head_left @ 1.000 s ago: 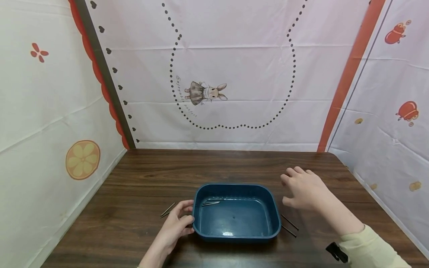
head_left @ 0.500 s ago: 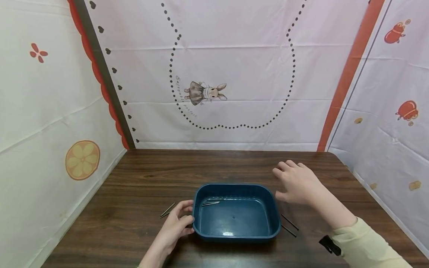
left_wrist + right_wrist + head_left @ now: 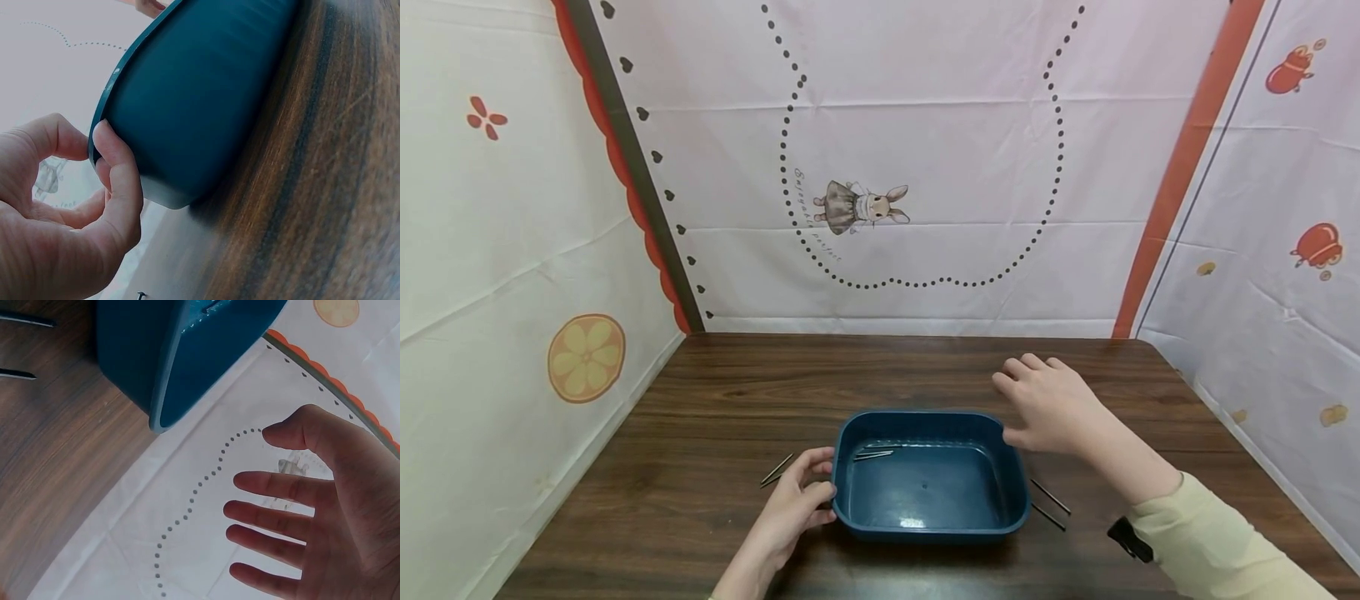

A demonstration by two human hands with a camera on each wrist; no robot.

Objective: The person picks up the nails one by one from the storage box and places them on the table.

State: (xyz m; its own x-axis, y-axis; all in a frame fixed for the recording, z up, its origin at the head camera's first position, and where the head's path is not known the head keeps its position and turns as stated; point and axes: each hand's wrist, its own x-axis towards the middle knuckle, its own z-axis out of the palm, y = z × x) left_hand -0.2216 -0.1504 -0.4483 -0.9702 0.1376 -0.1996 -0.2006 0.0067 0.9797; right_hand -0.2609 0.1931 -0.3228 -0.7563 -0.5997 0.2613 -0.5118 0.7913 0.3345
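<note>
A dark blue plastic bin [image 3: 925, 508] stands on the table, with a few thin metal nails [image 3: 874, 455] lying inside at its left. My left hand [image 3: 793, 500] holds the bin's left end; in the left wrist view its curled fingers [image 3: 122, 169] are at the rim. Over the back right corner of the bin hovers my right hand [image 3: 1048, 408]. Its fingers are spread and hold nothing, as the right wrist view shows. Two nails [image 3: 1051, 497] lie on the table just right of the bin.
More nails [image 3: 775, 471] lie on the wooden table [image 3: 760, 383] left of the bin, partly behind the left hand. Printed white cloth [image 3: 940, 167] hangs along the table's back and both sides.
My right hand has moved left and slightly away from me, from right of the bin to over its back right corner. The left hand and bin stay in place.
</note>
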